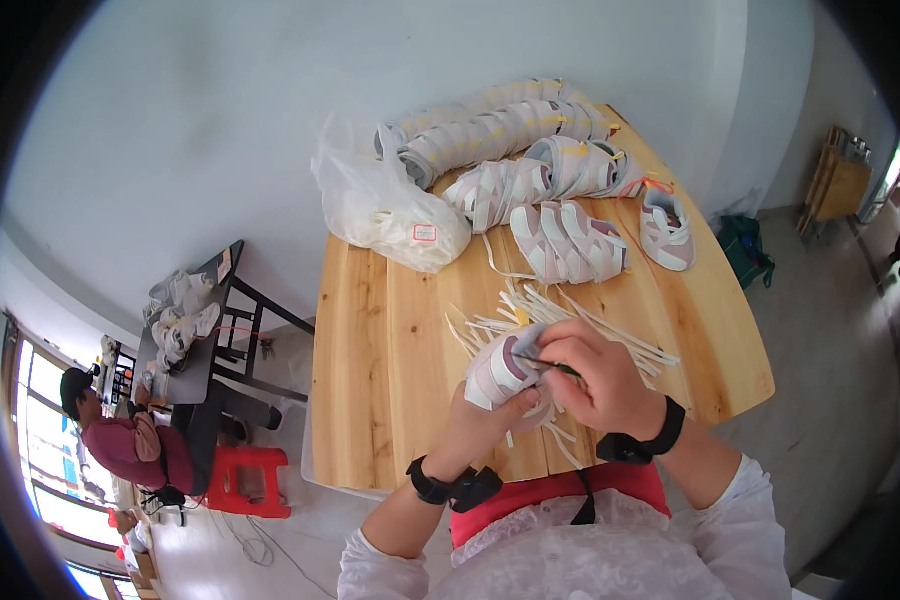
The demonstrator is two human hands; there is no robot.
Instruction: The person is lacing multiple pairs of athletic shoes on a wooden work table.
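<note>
Over the near part of the wooden table, my left hand [472, 424] is wrapped round a pale grey, white and mauve shoe upper [497, 373]. My right hand [595, 378] pinches a thin tool with a dark handle [564, 369]. The tool's slim tip points left into the upper's opening; its exact kind is too small to make out. Just beyond my hands, a loose pile of flat cream shoelaces [610, 335] spreads over the wood, partly hidden by my right hand. Some lace ends hang below the upper near the table's front edge.
Past the laces lie a stack of uppers [570, 243], a single upper [667, 232], long nested rolls of uppers [500, 130] and a clear plastic bag [395, 225]. At left, a person [135, 440] sits on a red stool [250, 480] by a dark table [185, 375].
</note>
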